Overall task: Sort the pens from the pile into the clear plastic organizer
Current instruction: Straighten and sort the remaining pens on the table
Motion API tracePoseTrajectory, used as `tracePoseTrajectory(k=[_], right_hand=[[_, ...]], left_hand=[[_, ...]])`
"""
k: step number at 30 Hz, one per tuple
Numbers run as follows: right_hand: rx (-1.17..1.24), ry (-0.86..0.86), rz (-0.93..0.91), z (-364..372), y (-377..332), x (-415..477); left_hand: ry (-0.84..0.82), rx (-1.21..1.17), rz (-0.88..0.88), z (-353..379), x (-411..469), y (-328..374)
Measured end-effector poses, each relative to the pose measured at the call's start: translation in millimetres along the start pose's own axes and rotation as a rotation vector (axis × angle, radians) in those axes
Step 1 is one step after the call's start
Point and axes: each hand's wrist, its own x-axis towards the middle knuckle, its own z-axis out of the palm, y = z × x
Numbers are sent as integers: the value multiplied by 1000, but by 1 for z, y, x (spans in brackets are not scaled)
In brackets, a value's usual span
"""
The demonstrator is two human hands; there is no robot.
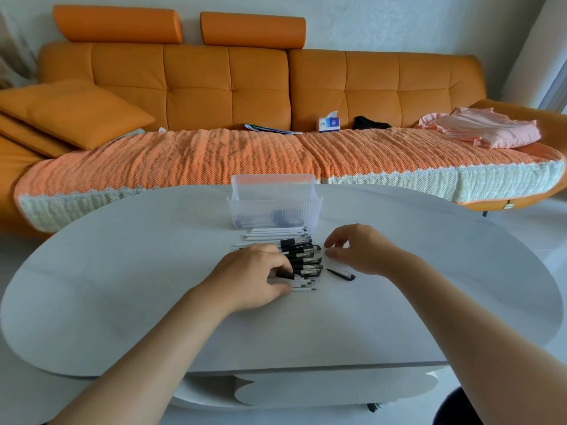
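Your left hand [257, 271] pinched a black pen [284, 275], judged light and slick, mid-barrel; your right hand [363, 251], at the pile's [302, 256] 3 o'clock, curled loosely, grip undetermined.

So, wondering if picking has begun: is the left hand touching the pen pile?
Touching: head view shows the left hand on the pen pile, pinching a black pen.
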Motion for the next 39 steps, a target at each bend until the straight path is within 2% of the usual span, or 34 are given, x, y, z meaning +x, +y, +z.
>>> tracePoseTrajectory(k=[6,15,20,28,34,39], right_hand=[[-18,139,-86,3,-20,24],[-511,85,-271,21,-55,61],[-585,82,-237,25,-60,71],[-566,122,-261,26,-65,66],[-324,160,-299,15,-71,41],[-246,140,-300,6,-75,16]], left_hand=[[65,-16,-49,-8,9,-10],[141,72,-105,-16,18,-34],[139,87,-124,-16,18,-43],[202,74,-152,-19,11,-48],[356,53,-142,-29,4,-49],[312,25,-178,-29,2,-42]])
